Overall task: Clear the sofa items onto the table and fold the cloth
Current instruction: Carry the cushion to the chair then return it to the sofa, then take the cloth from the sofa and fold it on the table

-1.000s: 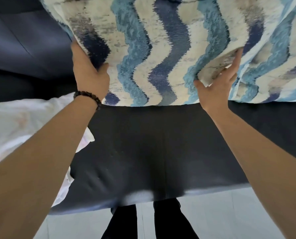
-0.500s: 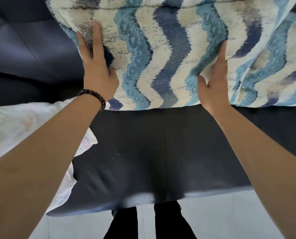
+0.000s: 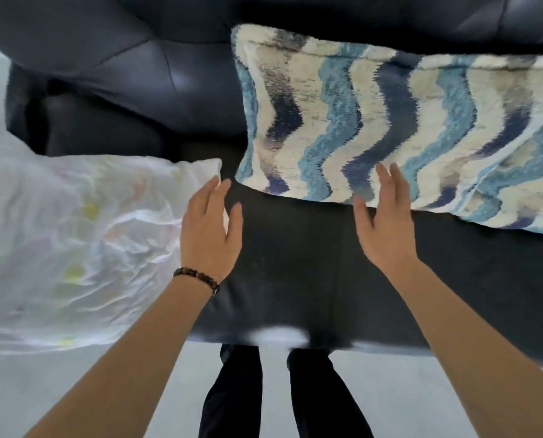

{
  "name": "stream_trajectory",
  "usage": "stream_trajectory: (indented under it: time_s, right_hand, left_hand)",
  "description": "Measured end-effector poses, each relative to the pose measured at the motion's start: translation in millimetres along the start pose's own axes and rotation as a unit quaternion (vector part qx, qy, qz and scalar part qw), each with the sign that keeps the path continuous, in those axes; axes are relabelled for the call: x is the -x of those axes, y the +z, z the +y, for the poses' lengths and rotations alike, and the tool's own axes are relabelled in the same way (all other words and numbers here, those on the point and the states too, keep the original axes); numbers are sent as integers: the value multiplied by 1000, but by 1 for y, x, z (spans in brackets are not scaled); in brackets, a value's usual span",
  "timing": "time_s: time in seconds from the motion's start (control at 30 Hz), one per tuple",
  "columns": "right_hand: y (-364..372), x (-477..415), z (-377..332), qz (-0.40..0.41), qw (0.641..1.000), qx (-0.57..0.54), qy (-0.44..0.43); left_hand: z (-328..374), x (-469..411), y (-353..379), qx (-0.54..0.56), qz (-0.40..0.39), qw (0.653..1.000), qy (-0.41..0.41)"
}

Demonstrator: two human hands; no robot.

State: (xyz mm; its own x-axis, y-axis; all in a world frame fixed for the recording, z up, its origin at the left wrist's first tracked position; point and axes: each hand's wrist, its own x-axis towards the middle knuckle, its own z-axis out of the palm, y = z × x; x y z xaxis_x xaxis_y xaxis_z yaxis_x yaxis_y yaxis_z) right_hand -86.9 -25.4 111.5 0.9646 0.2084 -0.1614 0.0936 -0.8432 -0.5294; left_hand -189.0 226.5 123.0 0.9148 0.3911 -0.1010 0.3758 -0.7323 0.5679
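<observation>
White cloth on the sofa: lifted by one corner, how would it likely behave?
The white cloth is probably floppy: it lies in fine wrinkles on the sofa, so it would drape and sag. It looks thin, so likely light. Pushed, it would probably bunch up rather than slide whole.

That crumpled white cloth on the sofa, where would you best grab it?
Pinch the white cloth by its pointed corner, coming from the right with the left hand, which is open beside it. That corner sticks out free onto the dark sofa seat, while the rest lies crumpled, so it is probably the easiest grip.
</observation>
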Motion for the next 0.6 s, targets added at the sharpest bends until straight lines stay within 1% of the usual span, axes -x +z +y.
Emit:
stream_trajectory:
  time_s: [0.13,0.27,0.4,0.5,0.53,0.6]
  right_hand:
    - [47,32,-61,-99,990,40,-90]
    - [118,47,-121,-182,969,47,-159]
    - [199,63,-184,-246,946,30,-211]
    - [255,84,-227,-299,921,9,-249]
    - [272,93,-238,-323,910,7,-261]
    - [299,115,-253,-367,891,3,-268]
  left_hand:
    - [-72,71,-41,-69,-30,994,-84]
    - [-156,108,-77,-168,-48,971,-160]
    - [-233,117,-107,-242,-15,948,-207]
    - [-278,126,-121,-236,17,930,-283]
    - [-287,132,-122,-237,28,928,-286]
    - [-296,145,-119,-253,72,937,-231]
